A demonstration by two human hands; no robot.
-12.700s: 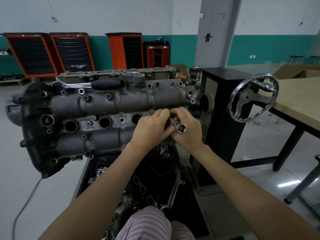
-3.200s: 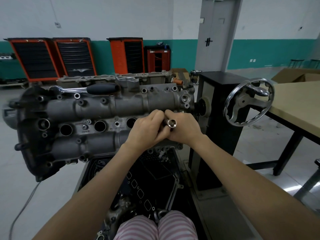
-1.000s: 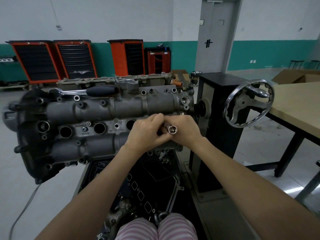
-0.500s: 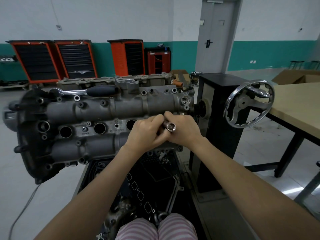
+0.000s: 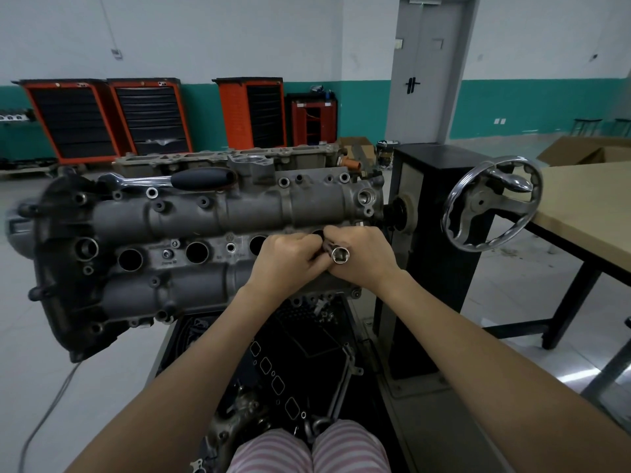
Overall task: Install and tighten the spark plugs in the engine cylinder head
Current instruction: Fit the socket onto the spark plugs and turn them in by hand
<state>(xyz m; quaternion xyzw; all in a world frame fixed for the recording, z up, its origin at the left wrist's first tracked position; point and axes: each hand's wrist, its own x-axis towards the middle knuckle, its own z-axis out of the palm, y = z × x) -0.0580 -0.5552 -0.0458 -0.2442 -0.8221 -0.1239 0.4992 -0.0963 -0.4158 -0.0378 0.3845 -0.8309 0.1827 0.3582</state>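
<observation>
White-over-teal wall; grey door; orange cabinets behind; wooden table right; pale tiled floor.

Stamped marks on cylinder head too blurred to read.

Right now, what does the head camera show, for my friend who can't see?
Two hands, left hand and right hand, grip a shiny socket tool at a hole in a grey engine cylinder head. Three more round holes sit open beside them; a ratchet lies on top.
</observation>
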